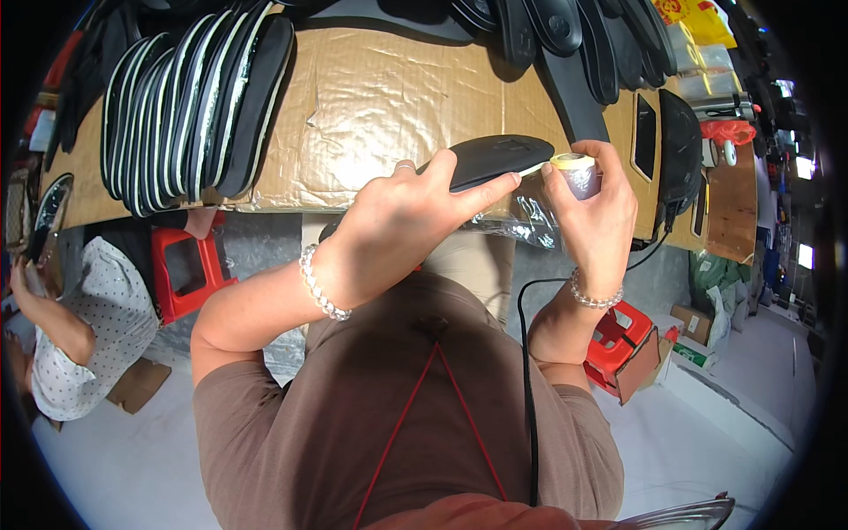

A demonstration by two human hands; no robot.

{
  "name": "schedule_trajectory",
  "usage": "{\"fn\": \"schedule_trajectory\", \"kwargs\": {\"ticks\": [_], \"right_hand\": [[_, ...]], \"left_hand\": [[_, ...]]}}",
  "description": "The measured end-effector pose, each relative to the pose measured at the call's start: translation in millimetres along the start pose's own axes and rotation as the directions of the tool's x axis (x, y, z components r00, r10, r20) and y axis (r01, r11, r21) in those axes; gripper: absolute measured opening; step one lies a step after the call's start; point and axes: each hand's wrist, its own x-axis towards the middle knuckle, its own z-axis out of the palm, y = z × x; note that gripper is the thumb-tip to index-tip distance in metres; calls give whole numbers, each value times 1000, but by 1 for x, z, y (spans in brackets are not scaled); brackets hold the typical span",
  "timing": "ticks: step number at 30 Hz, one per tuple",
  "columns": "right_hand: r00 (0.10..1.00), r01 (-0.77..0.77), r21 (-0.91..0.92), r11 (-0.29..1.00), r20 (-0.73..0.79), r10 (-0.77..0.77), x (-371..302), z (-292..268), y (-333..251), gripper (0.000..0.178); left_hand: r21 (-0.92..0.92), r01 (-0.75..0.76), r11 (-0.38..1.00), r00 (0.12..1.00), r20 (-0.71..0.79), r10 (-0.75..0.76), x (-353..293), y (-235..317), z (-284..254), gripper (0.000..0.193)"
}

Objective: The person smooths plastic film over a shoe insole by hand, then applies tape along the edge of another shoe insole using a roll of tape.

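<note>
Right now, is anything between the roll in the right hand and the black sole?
Only the thumb of the right hand, against the roll; no other object visibly blocks the way to the black sole.

Open middle, crowded flanks

Bare cardboard on the table (380,93) gives the hands a broad passage across the upper centre, beyond the left hand (402,208). A packed row of pale-edged black soles (190,106) blocks the upper left. Loose black soles (594,57) crowd the upper right; below them, a phone (645,137) and black case (679,155) narrow the right side. A black cable (524,331) loops behind the right wrist.
</note>
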Motion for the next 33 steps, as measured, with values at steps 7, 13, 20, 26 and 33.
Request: {"fn": "schedule_trajectory", "kwargs": {"ticks": [7, 13, 20, 26, 33], "right_hand": [[999, -30, 5, 1000, -27, 30, -3, -1, -2, 39], [999, -10, 13, 1000, -45, 10, -3, 0, -3, 39], [1000, -28, -27, 999, -3, 27, -2, -1, -2, 39], [995, 9, 73, 997, 100, -16, 5, -2, 6, 39], [969, -23, 356, 934, 237, -66, 16, 5, 17, 31]], "left_hand": [[8, -2, 1000, 1000, -2, 2, -1, 0, 0, 79], [-5, -5, 1000, 1000, -8, 5, -1, -1, 0, 80], [-16, 2, 1000, 1000, -20, -2, -1, -1, 0, 78], [-57, -21, 998, 1000, -7, 20, -2, -5, 0, 79], [-197, -40, 980, 999, -11, 39, 1, -9, -4, 77]]}}
